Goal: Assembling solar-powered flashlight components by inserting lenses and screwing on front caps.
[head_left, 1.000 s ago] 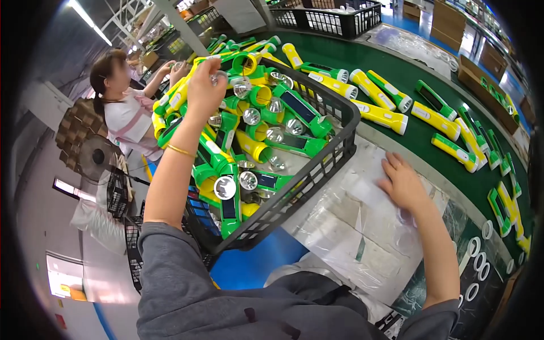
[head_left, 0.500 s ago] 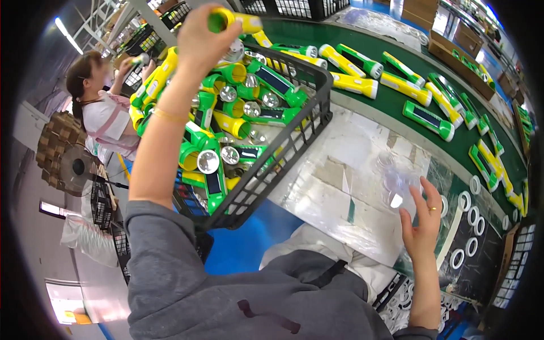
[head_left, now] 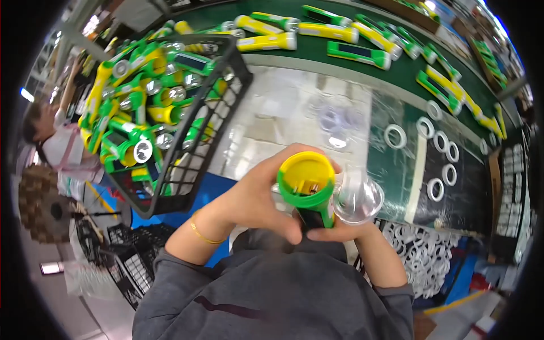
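In front of my chest I hold a yellow and green flashlight body (head_left: pixel 306 195) upright. Its wide open end faces up, and small metal contacts show inside the yellow cup. My left hand (head_left: pixel 263 195) wraps round its left side, thumb at the front. On the other side, my right hand (head_left: pixel 340 231) is closed against the body with its thumb low on it. A clear, shiny cup-shaped piece (head_left: pixel 358 199) sits at the right hand, beside the flashlight's open end. It covers some of the fingers, so how it is held cannot be made out.
A black crate (head_left: pixel 198 136) full of flashlights with loose reflectors stands at left. Finished-looking flashlights (head_left: pixel 358 54) lie along the green conveyor (head_left: pixel 309 61) behind. White rings (head_left: pixel 395 136) lie on the table at right, near clear discs (head_left: pixel 335 120). More rings (head_left: pixel 422 255) fill a container below.
My left hand has come from above the crate down to my chest with the flashlight body. My right hand, open over the table before, has joined it. The view has shifted right.
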Motion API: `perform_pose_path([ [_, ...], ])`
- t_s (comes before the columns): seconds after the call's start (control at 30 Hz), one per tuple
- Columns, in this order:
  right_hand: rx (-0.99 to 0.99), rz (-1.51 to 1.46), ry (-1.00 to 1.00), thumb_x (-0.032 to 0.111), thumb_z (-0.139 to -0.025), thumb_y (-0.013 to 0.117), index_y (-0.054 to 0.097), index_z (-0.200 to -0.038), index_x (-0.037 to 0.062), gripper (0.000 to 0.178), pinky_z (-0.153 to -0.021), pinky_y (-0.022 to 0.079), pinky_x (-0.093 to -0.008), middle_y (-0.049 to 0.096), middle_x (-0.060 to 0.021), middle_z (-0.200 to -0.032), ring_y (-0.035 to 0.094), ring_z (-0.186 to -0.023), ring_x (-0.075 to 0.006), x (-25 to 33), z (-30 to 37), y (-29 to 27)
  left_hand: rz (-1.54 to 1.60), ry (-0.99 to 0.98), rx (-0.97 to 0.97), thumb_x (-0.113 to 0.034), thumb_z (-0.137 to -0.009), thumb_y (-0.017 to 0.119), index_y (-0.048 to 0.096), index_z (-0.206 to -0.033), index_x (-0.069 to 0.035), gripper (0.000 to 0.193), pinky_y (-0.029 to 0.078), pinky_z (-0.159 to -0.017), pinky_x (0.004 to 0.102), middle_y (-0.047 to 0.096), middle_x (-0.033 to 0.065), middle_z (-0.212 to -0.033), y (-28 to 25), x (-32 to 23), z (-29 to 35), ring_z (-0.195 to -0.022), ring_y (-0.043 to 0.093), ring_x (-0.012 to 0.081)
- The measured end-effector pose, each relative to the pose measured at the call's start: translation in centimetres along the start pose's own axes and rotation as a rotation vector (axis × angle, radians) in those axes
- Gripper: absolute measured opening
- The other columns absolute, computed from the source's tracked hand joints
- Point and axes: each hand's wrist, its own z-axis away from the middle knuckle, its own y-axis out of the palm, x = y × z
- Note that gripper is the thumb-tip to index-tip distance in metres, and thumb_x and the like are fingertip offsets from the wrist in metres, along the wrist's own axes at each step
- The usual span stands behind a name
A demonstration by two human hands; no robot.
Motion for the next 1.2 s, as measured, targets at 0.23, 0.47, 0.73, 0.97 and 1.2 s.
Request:
perform_pose_path([
  [0.23,-0.791,-0.084,-0.271,0.016,-0.089,0.061,0.015,-0.149,0.0072,0.076,-0.089,0.047,-0.0332,0.040,-0.0154,-0.137,0.055,-0.111,-0.0227,-0.5,3.7,-2.6,-0.364,0.194,-0.083,-0.018,-0.060,0.089,0.050,-0.115,-0.003,0.069,0.049,-0.082,0.0315,0.062,0.0101,-0.104,2.9,3.7,-3.8,-0.091,0.062,0.0198],
  [0.47,-0.746,-0.202,0.052,0.035,-0.094,0.053,0.028,-0.142,-0.0002,0.064,-0.083,0.052,-0.0315,0.059,-0.0148,-0.119,0.059,-0.103,-0.0188,4.3,3.9,-2.9,-0.706,0.226,0.198,-0.031,-0.060,0.089,0.052,-0.117,-0.004,0.073,0.051,-0.074,0.0309,0.065,0.0076,-0.099,2.8,4.1,-3.4,-0.087,0.064,0.0212],
  [0.73,-0.599,1.165,-0.571,0.029,-0.085,0.066,0.061,-0.113,0.0017,0.039,-0.089,0.052,-0.0389,0.057,-0.0237,-0.121,0.059,-0.109,-0.0362,6.3,2.8,-1.0,-0.312,0.244,-0.042,-0.055,-0.060,0.082,0.047,-0.124,-0.004,0.089,0.051,-0.075,0.0326,0.063,0.0119,-0.103,2.5,6.0,-2.1,-0.086,0.065,0.0262],
  [0.97,-0.578,1.055,-0.568,0.043,-0.091,0.054,0.065,-0.109,0.0048,0.044,-0.098,0.043,-0.0467,0.052,-0.0246,-0.128,0.049,-0.120,-0.0453,4.5,3.0,-0.3,-0.193,0.332,-0.005,-0.051,-0.063,0.082,0.044,-0.123,-0.002,0.086,0.051,-0.072,0.0310,0.062,0.0114,-0.101,2.9,7.4,-2.0,-0.085,0.064,0.0227],
  [1.2,-0.741,1.088,-0.509,0.034,-0.080,0.067,0.067,-0.105,0.0080,0.036,-0.090,0.046,-0.0452,0.053,-0.0209,-0.128,0.053,-0.115,-0.0395,4.2,3.2,-0.1,-0.108,0.304,-0.014,-0.042,-0.066,0.084,0.043,-0.124,-0.002,0.081,0.051,-0.074,0.0315,0.062,0.0127,-0.103,2.5,8.1,-2.2,-0.088,0.064,0.0230],
])
